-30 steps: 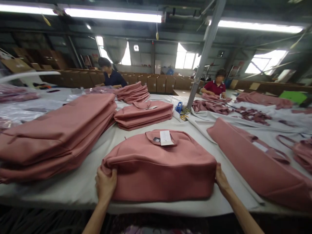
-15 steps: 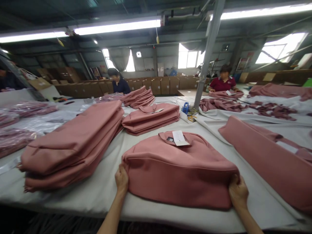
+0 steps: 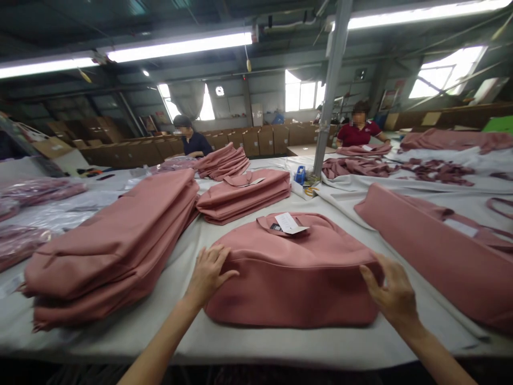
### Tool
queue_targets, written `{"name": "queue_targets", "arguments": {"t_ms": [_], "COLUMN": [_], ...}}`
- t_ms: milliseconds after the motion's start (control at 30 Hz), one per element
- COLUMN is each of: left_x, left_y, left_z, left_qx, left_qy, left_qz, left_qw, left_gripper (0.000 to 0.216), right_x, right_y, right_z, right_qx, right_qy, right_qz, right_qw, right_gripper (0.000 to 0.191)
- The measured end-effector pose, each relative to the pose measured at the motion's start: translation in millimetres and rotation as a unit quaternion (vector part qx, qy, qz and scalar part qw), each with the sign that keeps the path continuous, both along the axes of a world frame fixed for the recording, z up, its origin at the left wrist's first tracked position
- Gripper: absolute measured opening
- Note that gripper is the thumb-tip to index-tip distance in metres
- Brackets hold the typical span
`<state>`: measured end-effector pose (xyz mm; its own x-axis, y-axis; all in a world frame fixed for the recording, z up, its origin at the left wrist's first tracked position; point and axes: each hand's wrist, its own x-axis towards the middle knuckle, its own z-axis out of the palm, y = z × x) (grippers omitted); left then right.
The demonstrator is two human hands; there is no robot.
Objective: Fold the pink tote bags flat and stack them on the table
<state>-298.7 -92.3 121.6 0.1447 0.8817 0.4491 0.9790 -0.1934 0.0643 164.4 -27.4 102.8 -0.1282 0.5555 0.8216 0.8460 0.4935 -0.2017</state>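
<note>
In front of me on the table lies a pink bag (image 3: 296, 294), flattened, with a strap and a white tag (image 3: 290, 222) on its upper side. Spread fingers of my left hand (image 3: 210, 272) rest on its upper left corner, thumb pointing inward over the front panel. At the opposite end, my right hand (image 3: 395, 289) touches the upper right corner, its thumb apart from the other fingers and in front of the panel. Neither hand is closed round the fabric. The tips of some right fingers are hidden behind the corner.
Large pink bags are stacked at left (image 3: 116, 235), with a smaller bag stack (image 3: 244, 195) behind. Another pink bag (image 3: 425, 246) lies at right. A blue tape dispenser (image 3: 300, 175) stands near a metal post (image 3: 326, 96). Two co-workers (image 3: 194, 141) (image 3: 358, 131) are across the table.
Both hands have let go of the bag's lower ends and moved up to its upper corners, with fingers opened. The bag's front lower edge lies slightly farther from me.
</note>
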Motion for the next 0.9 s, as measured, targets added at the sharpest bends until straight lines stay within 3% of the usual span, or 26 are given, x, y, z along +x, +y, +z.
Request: {"name": "queue_targets", "arguments": {"t_ms": [67, 133, 233, 400, 600, 767, 900], "left_x": [4, 6, 5, 0, -7, -14, -22], "left_y": [10, 13, 6, 0, 12, 4, 7], "left_z": [2.6, 1.4, -1.1, 0.3, -4.1, -15.2, -6.7], "left_qx": [-0.061, -0.098, -0.126, -0.204, -0.257, -0.268, -0.248], "left_qy": [0.024, 0.028, 0.025, 0.055, 0.068, 0.066, 0.027], "left_qz": [-0.02, -0.03, -0.041, -0.055, -0.095, -0.099, -0.098], "left_qw": [0.998, 0.994, 0.991, 0.976, 0.959, 0.956, 0.963], "left_gripper": [0.06, 0.065, 0.073, 0.084, 0.068, 0.045, 0.029], "right_x": [-29, -58, -89, -99, -89, -89, -85], "right_y": [-6, -9, -11, -6, 8, 11, 11], "right_z": [20.5, 30.7, 34.3, 38.2, 23.8, 3.7, 4.4], "right_qx": [0.0, -0.048, -0.15, -0.24, -0.206, -0.143, -0.121], "right_qy": [-0.067, -0.129, -0.175, -0.225, -0.238, -0.223, -0.214], "right_qz": [0.126, 0.202, 0.207, 0.162, 0.175, 0.204, 0.222], "right_qw": [0.99, 0.97, 0.951, 0.93, 0.933, 0.943, 0.944], "right_gripper": [0.04, 0.043, 0.051, 0.037, 0.037, 0.043, 0.042]}}
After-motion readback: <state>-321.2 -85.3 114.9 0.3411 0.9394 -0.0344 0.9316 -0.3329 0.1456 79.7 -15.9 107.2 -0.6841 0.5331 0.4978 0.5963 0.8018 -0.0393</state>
